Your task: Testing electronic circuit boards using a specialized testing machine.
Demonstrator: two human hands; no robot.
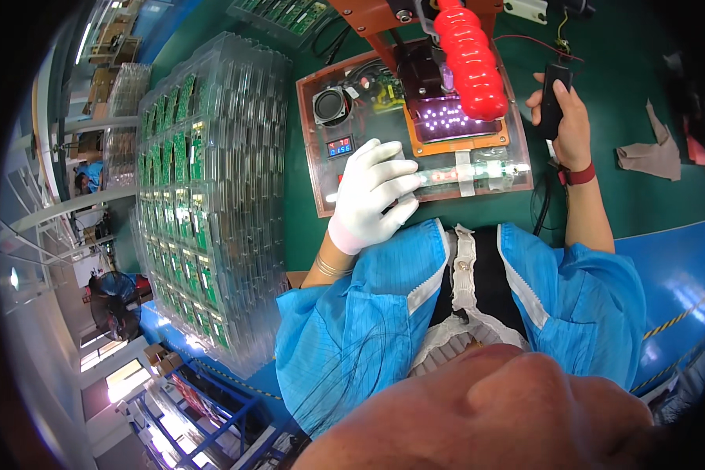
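My left hand, in a white glove, lies with its fingers stretched over the front of a clear-lidded test box. Its fingertips are beside a clear strip taped along the box's front edge; whether they touch it I cannot tell. My bare right hand, with a red wristband, is wrapped round a black handheld device to the right of the box. A lit panel with white dots sits in an orange frame on the box. Above it hangs a red ribbed lever handle.
Tall stacks of clear trays with green circuit boards stand at the left. Another tray of boards lies at the back. A grey cloth rests on the green table at the right. Thin wires run behind my right hand.
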